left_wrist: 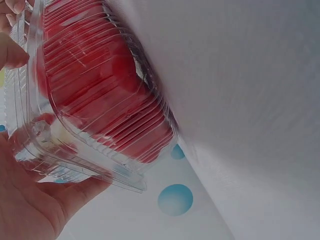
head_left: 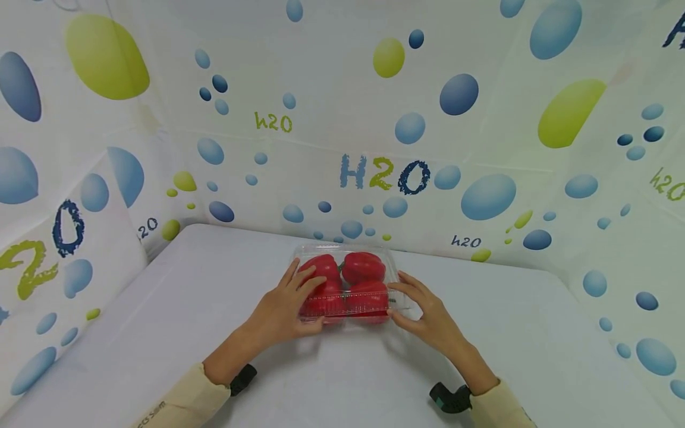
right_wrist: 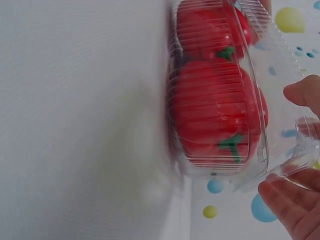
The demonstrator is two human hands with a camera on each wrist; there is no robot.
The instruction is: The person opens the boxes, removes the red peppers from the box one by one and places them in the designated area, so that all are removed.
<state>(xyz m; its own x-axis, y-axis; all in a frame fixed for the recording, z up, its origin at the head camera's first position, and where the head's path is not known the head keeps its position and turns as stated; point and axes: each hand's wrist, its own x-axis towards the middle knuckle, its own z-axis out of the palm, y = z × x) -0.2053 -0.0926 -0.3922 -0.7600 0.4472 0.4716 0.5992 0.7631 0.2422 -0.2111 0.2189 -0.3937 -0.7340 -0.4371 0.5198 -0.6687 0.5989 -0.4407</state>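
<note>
A clear plastic clamshell container (head_left: 348, 248) stands on the white table, with several red bell peppers (head_left: 364, 267) inside it. From the left, my left hand (head_left: 280, 306) grips the container, fingers spread over its left side and thumb along the front rim. The left wrist view shows that thumb (left_wrist: 15, 55) at the rim and the fingers round the end wall. My right hand (head_left: 428, 312) holds the opposite end, its fingers at the right edge and its thumb by the front corner. Green stems (right_wrist: 231, 142) show through the ribbed wall in the right wrist view.
The white tabletop (head_left: 342, 380) spreads around the container and in front of it. Behind and at both sides hangs a white curtain (head_left: 321, 77) printed with blue and green spots and H2O lettering. Dark wrist-worn devices (head_left: 449, 397) sit at both cuffs.
</note>
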